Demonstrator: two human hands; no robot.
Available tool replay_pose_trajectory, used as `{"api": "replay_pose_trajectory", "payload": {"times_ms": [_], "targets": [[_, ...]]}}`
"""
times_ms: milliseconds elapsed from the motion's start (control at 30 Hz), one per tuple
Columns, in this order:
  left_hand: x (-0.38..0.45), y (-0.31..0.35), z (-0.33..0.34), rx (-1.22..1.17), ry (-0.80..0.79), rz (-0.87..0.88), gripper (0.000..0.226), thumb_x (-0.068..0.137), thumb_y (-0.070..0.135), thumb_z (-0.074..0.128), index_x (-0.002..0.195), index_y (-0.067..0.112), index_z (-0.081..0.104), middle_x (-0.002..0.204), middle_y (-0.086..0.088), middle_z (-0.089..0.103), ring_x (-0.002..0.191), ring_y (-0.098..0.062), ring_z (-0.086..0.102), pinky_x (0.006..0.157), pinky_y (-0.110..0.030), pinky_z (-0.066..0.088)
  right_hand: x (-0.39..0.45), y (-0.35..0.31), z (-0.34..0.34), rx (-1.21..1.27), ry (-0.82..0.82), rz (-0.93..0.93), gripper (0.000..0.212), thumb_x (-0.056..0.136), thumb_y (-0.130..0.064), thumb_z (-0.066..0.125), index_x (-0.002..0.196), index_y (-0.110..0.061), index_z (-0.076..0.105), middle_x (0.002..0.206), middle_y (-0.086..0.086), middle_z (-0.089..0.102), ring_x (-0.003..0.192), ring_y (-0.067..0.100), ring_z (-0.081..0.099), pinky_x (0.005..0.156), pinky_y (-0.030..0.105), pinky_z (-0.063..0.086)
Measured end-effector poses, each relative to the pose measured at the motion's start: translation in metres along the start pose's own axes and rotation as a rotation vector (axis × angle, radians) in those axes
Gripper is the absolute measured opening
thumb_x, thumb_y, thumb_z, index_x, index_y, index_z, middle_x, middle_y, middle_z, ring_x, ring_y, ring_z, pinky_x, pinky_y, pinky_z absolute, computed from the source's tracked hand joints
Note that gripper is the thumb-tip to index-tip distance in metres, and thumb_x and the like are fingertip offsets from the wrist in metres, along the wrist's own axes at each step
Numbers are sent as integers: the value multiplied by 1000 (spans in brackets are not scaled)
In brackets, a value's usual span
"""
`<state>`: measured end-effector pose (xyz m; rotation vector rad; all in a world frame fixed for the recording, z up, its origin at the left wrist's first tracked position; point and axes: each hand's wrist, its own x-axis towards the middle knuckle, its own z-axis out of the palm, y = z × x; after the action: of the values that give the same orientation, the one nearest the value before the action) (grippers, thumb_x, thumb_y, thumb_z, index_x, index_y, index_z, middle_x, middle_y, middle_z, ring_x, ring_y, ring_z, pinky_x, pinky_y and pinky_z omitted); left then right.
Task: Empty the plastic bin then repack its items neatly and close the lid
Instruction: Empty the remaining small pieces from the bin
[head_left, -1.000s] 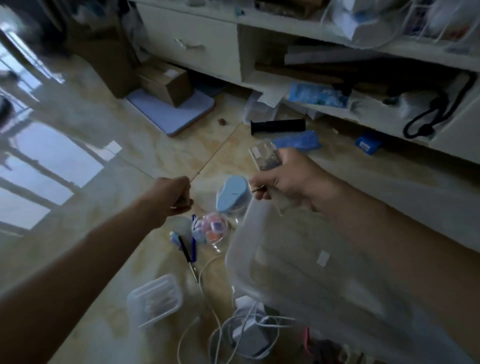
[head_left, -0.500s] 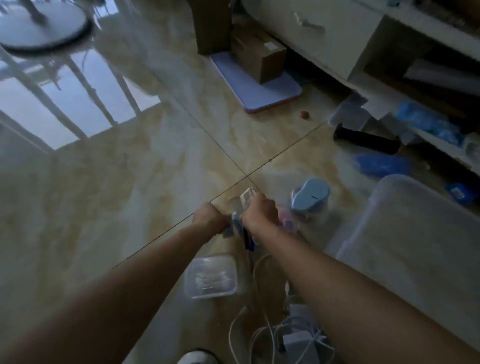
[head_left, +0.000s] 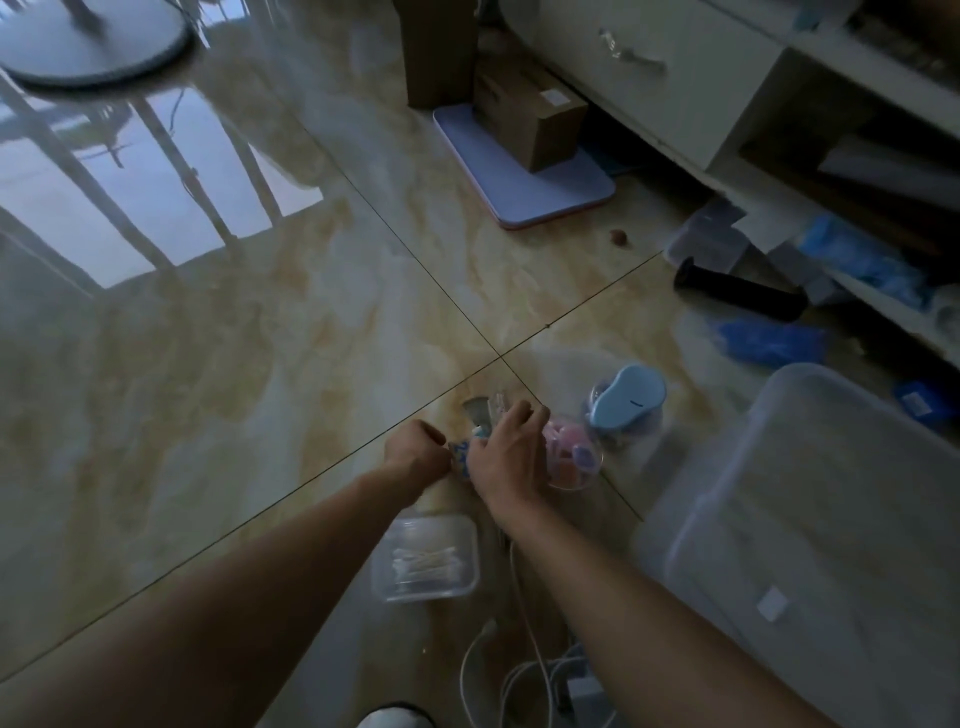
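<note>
A translucent plastic bin (head_left: 810, 519) lies on the glossy tiled floor (head_left: 260, 364) at the person's right, well apart from both hands. Nearer the middle sit a clear box of cotton swabs (head_left: 425, 558), a blue-lidded jar (head_left: 626, 402) and a round clear tub of pink items (head_left: 571, 457), with white cables (head_left: 524, 670) coiled below. The right hand (head_left: 506, 460), fingers curled, reaches over small blue items (head_left: 462, 452) on the tile; what it grips cannot be told. The left hand (head_left: 415, 457) is fisted just beside them.
</note>
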<state>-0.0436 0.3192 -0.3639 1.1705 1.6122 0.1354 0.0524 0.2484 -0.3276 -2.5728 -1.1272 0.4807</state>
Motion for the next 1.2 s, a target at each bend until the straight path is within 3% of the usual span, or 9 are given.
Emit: {"api": "replay_pose_trajectory", "payload": {"times_ms": [100, 167, 233, 367, 533, 733, 900, 1000, 1200], "targets": [[1, -1, -2, 4, -6, 11, 18, 76, -4, 69, 79, 13, 65, 94, -17, 70, 88, -31, 71, 79, -45, 61, 0, -8, 8, -141, 69, -23, 42, 90, -26, 72, 120, -6, 50, 116, 17, 59, 96, 26, 63, 80, 33, 51], [-1, 0, -2, 11, -9, 11, 16, 76, -5, 66, 77, 12, 66, 89, -16, 70, 88, -31, 71, 79, -45, 61, 2, -13, 9, -213, 134, -68, 29, 79, -20, 81, 97, -7, 62, 88, 15, 68, 76, 26, 64, 70, 38, 51], [-5, 0, -1, 34, -14, 23, 15, 78, -5, 62, 75, 9, 67, 82, -15, 70, 85, -31, 72, 78, -47, 61, 5, -11, 7, -285, 147, -116, 26, 73, -20, 84, 85, -10, 65, 77, 13, 67, 68, 26, 62, 66, 37, 51], [-11, 2, 1, 149, -8, 102, 12, 83, 3, 59, 76, 8, 67, 81, -13, 70, 83, -30, 71, 79, -46, 60, 5, 1, 15, -305, 12, -196, 30, 92, -26, 69, 114, -9, 59, 110, 16, 64, 97, 27, 63, 86, 39, 51], [-10, 5, 4, 247, -28, 181, 11, 86, 9, 61, 80, 16, 66, 88, -8, 71, 84, -25, 68, 81, -41, 59, 2, 8, 17, -306, -88, -225, 36, 100, -23, 55, 132, -8, 48, 132, 17, 50, 122, 31, 51, 107, 45, 38], [-24, 23, 11, 511, 60, 345, 12, 85, 15, 62, 81, 11, 73, 79, -4, 71, 79, -20, 67, 72, -32, 56, -8, 8, -10, -256, -78, -285, 42, 98, -25, 59, 135, -8, 48, 134, 17, 49, 120, 30, 51, 101, 42, 41], [-67, 70, 6, 581, 181, 553, 18, 87, 15, 54, 85, 10, 72, 86, -9, 71, 79, -25, 64, 68, -32, 51, -22, 14, -98, -186, 35, -388, 23, 97, -21, 53, 117, -9, 56, 120, 13, 55, 108, 29, 57, 86, 38, 46], [-115, 114, 7, 622, 168, 693, 20, 88, 11, 52, 88, 6, 71, 92, -14, 69, 85, -33, 64, 74, -37, 53, -36, 31, -164, -228, 96, -351, 21, 96, -16, 51, 115, -10, 56, 120, 13, 54, 108, 30, 57, 86, 41, 46], [-246, 197, 30, 713, 33, 984, 20, 86, 14, 51, 86, 8, 69, 91, -13, 70, 86, -33, 64, 77, -43, 54, -98, 97, -302, -285, 118, -186, 27, 96, -18, 51, 122, -11, 54, 127, 12, 53, 111, 32, 58, 84, 38, 47]]}}
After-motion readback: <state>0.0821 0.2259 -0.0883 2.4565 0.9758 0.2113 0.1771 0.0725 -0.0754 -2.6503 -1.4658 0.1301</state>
